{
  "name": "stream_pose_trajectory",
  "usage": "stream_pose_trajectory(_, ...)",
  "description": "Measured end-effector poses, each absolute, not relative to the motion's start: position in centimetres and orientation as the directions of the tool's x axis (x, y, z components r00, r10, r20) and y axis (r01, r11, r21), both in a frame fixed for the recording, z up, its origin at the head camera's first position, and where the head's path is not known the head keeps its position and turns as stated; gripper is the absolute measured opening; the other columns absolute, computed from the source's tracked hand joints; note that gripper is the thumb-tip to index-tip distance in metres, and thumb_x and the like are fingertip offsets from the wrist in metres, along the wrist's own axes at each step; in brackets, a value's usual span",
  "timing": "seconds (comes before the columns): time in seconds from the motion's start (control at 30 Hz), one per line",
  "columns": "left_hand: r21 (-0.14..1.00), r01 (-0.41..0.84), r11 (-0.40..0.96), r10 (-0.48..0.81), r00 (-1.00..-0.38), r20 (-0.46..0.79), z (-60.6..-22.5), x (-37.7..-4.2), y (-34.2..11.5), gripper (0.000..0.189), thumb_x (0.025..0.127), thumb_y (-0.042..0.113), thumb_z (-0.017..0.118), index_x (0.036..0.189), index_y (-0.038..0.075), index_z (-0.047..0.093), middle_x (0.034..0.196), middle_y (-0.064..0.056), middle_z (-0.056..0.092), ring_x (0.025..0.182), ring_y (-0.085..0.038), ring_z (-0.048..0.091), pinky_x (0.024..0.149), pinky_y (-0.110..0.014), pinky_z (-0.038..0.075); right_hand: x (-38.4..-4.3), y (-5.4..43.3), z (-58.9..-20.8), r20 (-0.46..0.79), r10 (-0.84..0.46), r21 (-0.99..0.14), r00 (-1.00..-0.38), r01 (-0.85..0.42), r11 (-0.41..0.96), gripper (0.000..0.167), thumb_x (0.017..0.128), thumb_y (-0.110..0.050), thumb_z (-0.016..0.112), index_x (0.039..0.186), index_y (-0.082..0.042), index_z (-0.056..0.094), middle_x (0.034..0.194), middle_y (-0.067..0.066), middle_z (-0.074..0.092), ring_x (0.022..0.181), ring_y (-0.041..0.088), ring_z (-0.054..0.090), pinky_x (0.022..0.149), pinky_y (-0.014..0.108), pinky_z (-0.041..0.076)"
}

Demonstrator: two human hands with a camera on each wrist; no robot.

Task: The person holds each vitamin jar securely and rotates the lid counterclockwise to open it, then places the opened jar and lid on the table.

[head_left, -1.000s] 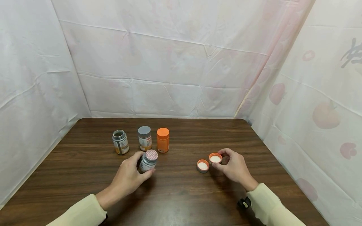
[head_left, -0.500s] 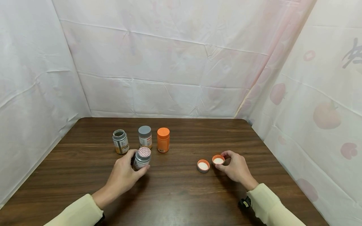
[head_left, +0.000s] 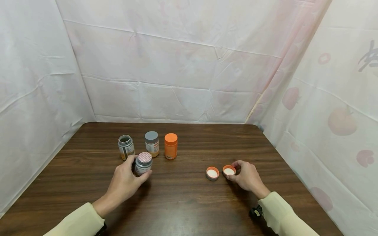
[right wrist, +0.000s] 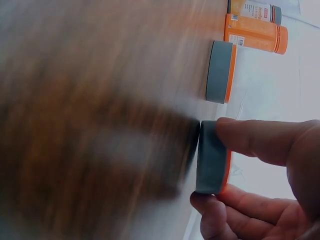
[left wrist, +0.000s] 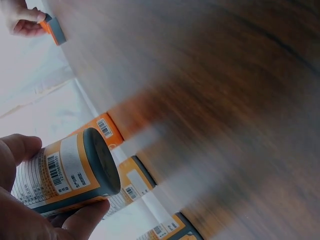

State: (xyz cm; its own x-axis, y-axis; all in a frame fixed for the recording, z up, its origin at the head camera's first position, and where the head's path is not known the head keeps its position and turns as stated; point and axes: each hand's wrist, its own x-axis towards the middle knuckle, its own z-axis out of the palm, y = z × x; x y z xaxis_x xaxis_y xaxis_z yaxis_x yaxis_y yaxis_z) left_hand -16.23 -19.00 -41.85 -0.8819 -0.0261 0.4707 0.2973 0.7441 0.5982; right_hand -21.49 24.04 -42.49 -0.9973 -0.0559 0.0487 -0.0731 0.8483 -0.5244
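Left grip: we see the left hand (head_left: 122, 178) pinching the held jar (head_left: 142, 167) between thumb and fingers, the jar tilted slightly, sealed mouth up, base off the table (head_left: 189, 203).
Right grip: the right hand (head_left: 247, 177) pinches the held cap (head_left: 229, 170) by its sides, orange inside up; we cannot tell whether it touches the wood.
Cap gap: the loose cap (head_left: 212, 173) lies just left of the held cap, a narrow strip between.
Back row: the open jar (head_left: 125, 147), grey-lidded jar (head_left: 152, 146) and orange jar (head_left: 171, 147) stand upright, short of the far edge; the left fingers overlap the open jar in our head view, so we cannot judge that gap.
Room: we find broad wood between held jar and loose cap, and toward the near side.
Edges: a white sheet (head_left: 177, 72) rises behind the far edge.
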Motion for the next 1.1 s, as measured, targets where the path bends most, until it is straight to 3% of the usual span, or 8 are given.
stream_pose_trajectory(0.27, 0.604, 0.26, 0.753, -0.057, -0.889, 0.454, -41.9, -16.5, -19.6, 0.065, 0.079, 0.019, 0.09, 0.129, -0.004, 0.055, 0.113, -0.023, 0.07, 0.099, -0.036, 0.069, 0.084, -0.054, 0.054, -21.4, 24.3, -42.6, 0.039, -0.059, -0.496, -0.998, -0.07, 0.866, 0.042, 0.078, -0.023, 0.09, 0.11, -0.004, 0.07, 0.099, 0.005, 0.071, 0.085, 0.019, 0.064, 0.075, 0.043, 0.052)
stream_pose_trajectory(0.57, 0.606, 0.203, 0.769, -0.122, -0.884, 0.452, -41.8, -17.0, -20.7, 0.063, 0.082, 0.02, 0.086, 0.127, -0.007, 0.052, 0.111, -0.029, 0.068, 0.096, -0.042, 0.069, 0.082, -0.058, 0.053, -21.0, 24.3, -41.9, 0.091, -0.065, -0.492, -0.994, -0.101, 0.865, 0.056, 0.087, -0.034, 0.082, 0.127, 0.001, 0.065, 0.117, 0.014, 0.071, 0.106, 0.033, 0.066, 0.088, 0.052, 0.052)
stream_pose_trajectory(1.1, 0.659, 0.058, 0.75, -0.253, -0.895, 0.366, -42.1, -18.0, -23.1, 0.066, 0.084, 0.029, 0.084, 0.125, -0.01, 0.05, 0.11, -0.032, 0.065, 0.097, -0.049, 0.065, 0.079, -0.06, 0.05, -19.9, 23.3, -41.0, 0.232, -0.073, -0.501, -0.97, -0.184, 0.845, 0.058, 0.089, -0.042, 0.079, 0.129, -0.004, 0.066, 0.12, 0.013, 0.068, 0.098, 0.029, 0.063, 0.08, 0.046, 0.051)
